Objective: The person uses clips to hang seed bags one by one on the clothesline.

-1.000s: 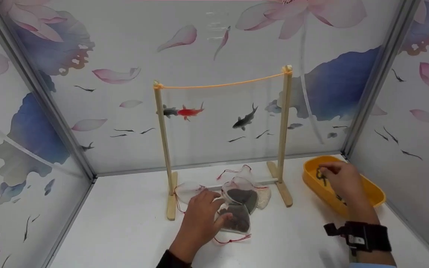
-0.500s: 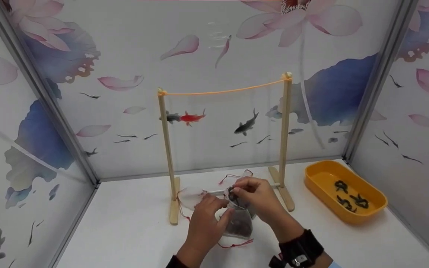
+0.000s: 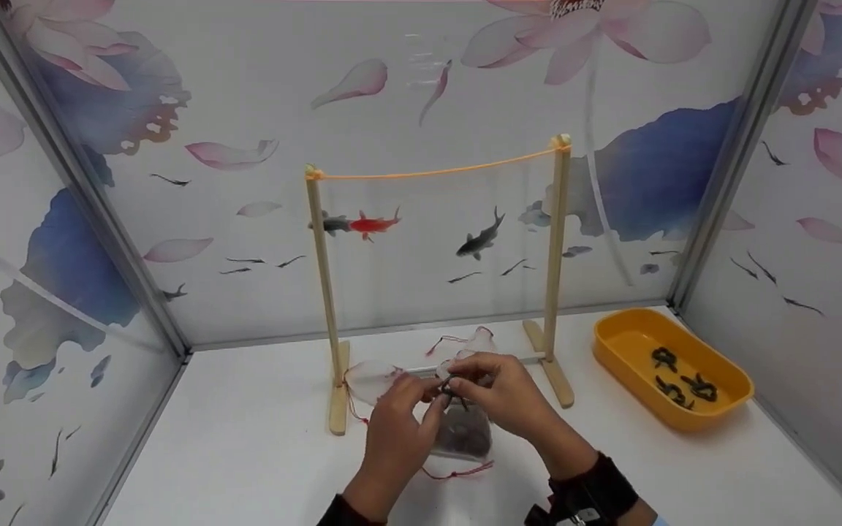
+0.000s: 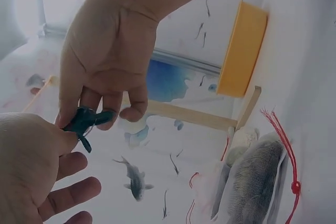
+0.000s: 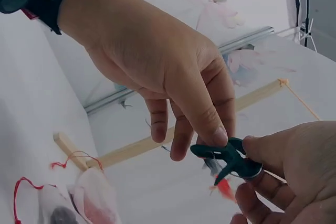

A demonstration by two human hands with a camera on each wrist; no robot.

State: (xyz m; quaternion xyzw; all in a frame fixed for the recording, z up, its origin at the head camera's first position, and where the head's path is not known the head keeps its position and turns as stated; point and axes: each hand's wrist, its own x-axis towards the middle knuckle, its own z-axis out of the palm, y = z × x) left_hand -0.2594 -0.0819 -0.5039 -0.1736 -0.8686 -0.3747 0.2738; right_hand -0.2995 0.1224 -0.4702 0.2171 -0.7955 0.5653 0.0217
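Observation:
Both hands meet over the table in front of the wooden frame, with a small dark green clip (image 3: 450,394) between their fingertips. My right hand (image 3: 505,394) pinches the clip from the right. My left hand (image 3: 403,424) pinches it from the left, and its other fingers are partly hidden in the head view. In the right wrist view the clip (image 5: 231,161) shows splayed arms and a thin metal spring. Just beneath the hands lies a sheer drawstring bag (image 3: 465,438) with dark contents and a red cord.
Two wooden posts (image 3: 558,256) carry an orange string (image 3: 428,174) across their tops. More sheer bags, one pale bag (image 3: 370,381) at left, lie between the post feet. A yellow tray (image 3: 615,358) at right contains several dark green clips (image 3: 700,387). Printed panels enclose the table.
My right hand has come left from the yellow tray carrying a clip and has joined the left hand. Both hands now grasp that clip above the bags.

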